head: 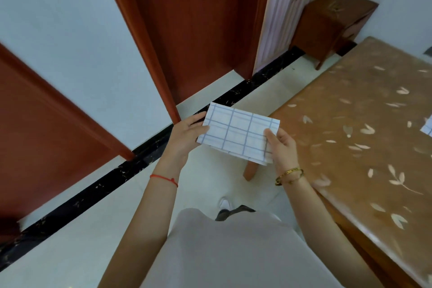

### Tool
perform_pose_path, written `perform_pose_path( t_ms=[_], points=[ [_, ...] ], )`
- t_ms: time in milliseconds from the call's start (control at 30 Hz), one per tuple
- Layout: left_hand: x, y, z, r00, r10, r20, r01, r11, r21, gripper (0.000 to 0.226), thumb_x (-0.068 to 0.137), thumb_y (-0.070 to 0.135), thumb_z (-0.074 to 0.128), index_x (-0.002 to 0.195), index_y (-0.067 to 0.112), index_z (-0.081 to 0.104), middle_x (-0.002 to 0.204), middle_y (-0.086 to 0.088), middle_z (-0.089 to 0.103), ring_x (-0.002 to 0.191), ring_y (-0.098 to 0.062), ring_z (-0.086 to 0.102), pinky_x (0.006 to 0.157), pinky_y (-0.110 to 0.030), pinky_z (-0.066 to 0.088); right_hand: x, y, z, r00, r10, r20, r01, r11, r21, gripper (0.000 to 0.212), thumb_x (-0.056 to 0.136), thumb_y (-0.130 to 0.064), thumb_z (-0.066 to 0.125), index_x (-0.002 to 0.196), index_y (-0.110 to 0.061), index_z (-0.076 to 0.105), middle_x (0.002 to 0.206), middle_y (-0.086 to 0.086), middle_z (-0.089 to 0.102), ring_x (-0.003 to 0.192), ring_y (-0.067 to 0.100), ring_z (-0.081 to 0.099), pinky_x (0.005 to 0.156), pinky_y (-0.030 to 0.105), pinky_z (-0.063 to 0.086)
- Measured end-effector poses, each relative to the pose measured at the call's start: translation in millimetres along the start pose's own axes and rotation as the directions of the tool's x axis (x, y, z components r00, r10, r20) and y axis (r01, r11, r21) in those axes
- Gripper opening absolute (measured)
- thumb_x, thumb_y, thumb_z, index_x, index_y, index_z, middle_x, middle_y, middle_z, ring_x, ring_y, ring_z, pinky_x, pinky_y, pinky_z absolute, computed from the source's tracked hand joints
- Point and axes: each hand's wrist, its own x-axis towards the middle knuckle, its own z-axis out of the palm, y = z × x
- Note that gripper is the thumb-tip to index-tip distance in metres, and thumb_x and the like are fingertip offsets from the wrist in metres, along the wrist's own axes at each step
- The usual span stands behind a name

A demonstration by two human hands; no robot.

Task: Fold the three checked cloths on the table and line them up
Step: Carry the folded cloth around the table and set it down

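Nearest, a pale grey fabric garment (pixel 224 252) fills the bottom of the view, and a white shoe toe (pixel 225 203) peeks out just beyond it on the glossy white tiled floor (pixel 70 241). Two bare forearms reach forward: one thin red string bracelet (pixel 163 179) on the left wrist, gold metal bangles (pixel 289 176) on the right.

The left hand (pixel 184 135) pinches the left end of a folded white cloth with a blue grid of checks (pixel 239 132), and the right hand (pixel 281 147) clamps its right end, thumb on top. The cloth is a flat rectangle of several layers, held in the air over the floor, just left of the table's near left corner and not touching it.

To the right, the long table under a glossy brown leaf-printed cover (pixel 364 124) runs away; its right side is cut off. A corner of a second checked cloth (pixel 428 127) lies at the right edge, mostly out of frame. A third cannot be made out.

Farther off stand a small dark wooden cabinet (pixel 332 21), two red-brown wooden doors (pixel 187 30), and a black skirting strip (pixel 117 170).
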Motion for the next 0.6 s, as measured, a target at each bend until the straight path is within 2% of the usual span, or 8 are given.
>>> perform_pose_path(
  t_ms=[67,200,300,367,467,500,567,600],
  points=[
    [30.9,14.8,9.9,1.0,0.015,0.019,-0.016,0.999,0.04,0.043,0.09,0.004,0.062,0.132,0.015,0.061,0.112,0.001,0.073,0.1,-0.012,0.07,0.077,-0.022,0.057,27.1,-9.8,0.9,1.0,-0.01,-0.026,0.01,1.0,0.008,0.016,0.097,-0.013,0.054,0.09,-0.02,0.067,0.095,0.002,0.071,0.096,0.026,0.068,0.09,0.046,0.054],
    [81.8,35.7,29.4,0.997,0.028,0.076,-0.033,0.998,0.06,0.044,0.09,0.003,0.061,0.131,0.017,0.062,0.116,-0.001,0.072,0.107,-0.017,0.069,0.087,-0.029,0.056,68.0,-23.4,0.0,0.997,-0.004,-0.078,0.011,0.996,0.09,0.011,0.096,-0.015,0.057,0.092,-0.018,0.068,0.099,0.007,0.071,0.099,0.031,0.067,0.092,0.05,0.053],
    [118.8,47.6,46.7,0.994,0.031,0.107,-0.039,0.997,0.072,0.043,0.089,0.0,0.061,0.129,0.016,0.063,0.114,-0.002,0.073,0.105,-0.017,0.07,0.085,-0.03,0.057,91.8,-30.1,-2.4,0.989,0.021,-0.145,-0.002,0.991,0.13,0.01,0.094,-0.013,0.06,0.095,-0.008,0.068,0.092,0.004,0.072,0.087,0.02,0.069,0.082,0.042,0.056],
    [145.6,55.7,60.0,0.989,0.018,0.148,-0.03,0.996,0.079,0.043,0.089,-0.002,0.061,0.128,0.016,0.064,0.11,0.0,0.074,0.101,-0.015,0.071,0.078,-0.027,0.057,107.6,-33.8,-5.0,0.981,0.017,-0.191,0.012,0.989,0.146,0.018,0.094,-0.012,0.06,0.1,0.003,0.066,0.086,0.002,0.07,0.081,0.015,0.067,0.075,0.038,0.057],
    [186.4,67.5,79.1,0.972,0.005,0.235,-0.028,0.995,0.094,0.044,0.09,-0.003,0.06,0.129,0.017,0.062,0.109,0.0,0.073,0.095,-0.011,0.072,0.073,-0.023,0.057,129.8,-39.7,-7.3,0.968,0.045,-0.248,0.006,0.979,0.203,0.014,0.096,-0.009,0.056,0.097,0.003,0.063,0.071,-0.006,0.07,0.064,0.006,0.067,0.053,0.024,0.053],
    [200.2,70.9,85.2,0.966,0.003,0.258,-0.031,0.994,0.105,0.044,0.09,-0.003,0.061,0.13,0.016,0.062,0.11,0.0,0.073,0.096,-0.011,0.072,0.075,-0.024,0.057,137.8,-40.7,-7.7,0.961,0.059,-0.271,-0.001,0.978,0.21,0.011,0.095,-0.01,0.057,0.095,-0.002,0.065,0.073,-0.006,0.072,0.067,0.007,0.069,0.054,0.026,0.055],
    [234.4,78.4,99.7,0.949,-0.013,0.314,-0.035,0.989,0.144,0.045,0.089,-0.002,0.061,0.13,0.016,0.062,0.111,0.0,0.073,0.1,-0.013,0.071,0.081,-0.028,0.056,160.3,-39.7,-8.7,0.935,0.059,-0.35,0.013,0.979,0.202,0.011,0.092,-0.016,0.063,0.096,-0.008,0.069,0.087,0.002,0.073,0.083,0.018,0.069,0.072,0.039,0.058],
    [244.5,81.2,104.2,0.945,-0.017,0.327,-0.034,0.988,0.151,0.045,0.089,-0.002,0.062,0.131,0.016,0.061,0.113,0.0,0.072,0.102,-0.014,0.07,0.084,-0.029,0.056,167.1,-39.2,-8.4,0.926,0.068,-0.372,0.01,0.979,0.203,0.013,0.09,-0.018,0.065,0.097,-0.009,0.071,0.092,0.006,0.072,0.089,0.022,0.067,0.078,0.041,0.057]
  ],
)
